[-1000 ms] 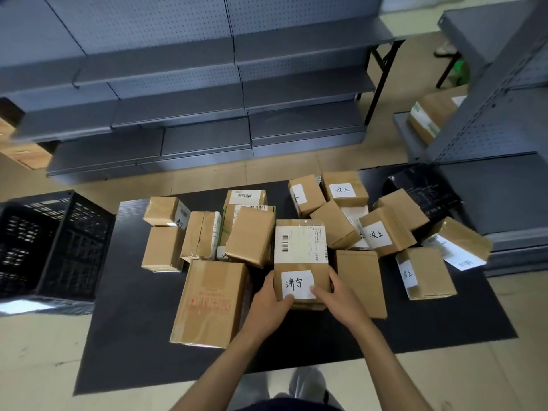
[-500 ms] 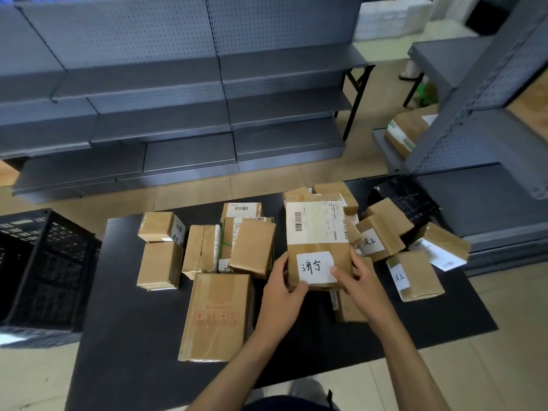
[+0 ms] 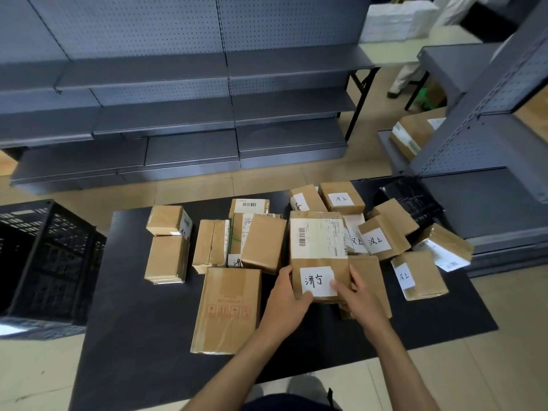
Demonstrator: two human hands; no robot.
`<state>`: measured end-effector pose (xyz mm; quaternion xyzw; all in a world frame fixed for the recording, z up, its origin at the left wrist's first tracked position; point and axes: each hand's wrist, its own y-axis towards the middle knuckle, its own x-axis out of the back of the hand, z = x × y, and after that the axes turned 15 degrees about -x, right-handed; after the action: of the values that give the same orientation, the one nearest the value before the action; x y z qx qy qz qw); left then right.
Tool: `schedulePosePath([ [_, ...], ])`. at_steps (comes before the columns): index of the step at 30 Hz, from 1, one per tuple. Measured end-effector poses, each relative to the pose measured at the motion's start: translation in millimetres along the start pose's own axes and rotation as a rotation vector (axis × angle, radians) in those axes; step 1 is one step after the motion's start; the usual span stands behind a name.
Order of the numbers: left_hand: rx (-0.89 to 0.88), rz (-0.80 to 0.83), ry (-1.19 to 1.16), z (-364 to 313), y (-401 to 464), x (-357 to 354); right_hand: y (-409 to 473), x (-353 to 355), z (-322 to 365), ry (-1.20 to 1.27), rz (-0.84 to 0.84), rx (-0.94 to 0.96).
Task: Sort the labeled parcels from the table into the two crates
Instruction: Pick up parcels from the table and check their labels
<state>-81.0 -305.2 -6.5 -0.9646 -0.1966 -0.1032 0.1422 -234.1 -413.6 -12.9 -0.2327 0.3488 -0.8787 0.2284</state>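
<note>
Crate [image 3: 44,262] stands far left of the table [image 3: 133,336]. At near centre, left hand [image 3: 286,301] and right hand [image 3: 360,298] clamp the parcel's [image 3: 318,247] near corners. It looks a stiff, light carton, best gripped by its side edges.

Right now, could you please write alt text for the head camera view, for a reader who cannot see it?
A person's left hand and right hand grip a cardboard parcel bearing a handwritten white label, above a black table strewn with more labeled parcels. A black crate stands at the left; grey shelving lines the back.
</note>
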Motion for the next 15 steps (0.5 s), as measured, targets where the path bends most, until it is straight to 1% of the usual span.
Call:
schedulePosePath([
  [7,0.105,-0.005,0.055,14.6,-0.4,3.1,8.4,-11.7,-4.5,-0.061,0.02,-0.038],
  [15,0.103,0.052,0.077,15.5,6.7,6.1,19.1,-22.6,-11.0,-0.11,0.03,-0.091],
])
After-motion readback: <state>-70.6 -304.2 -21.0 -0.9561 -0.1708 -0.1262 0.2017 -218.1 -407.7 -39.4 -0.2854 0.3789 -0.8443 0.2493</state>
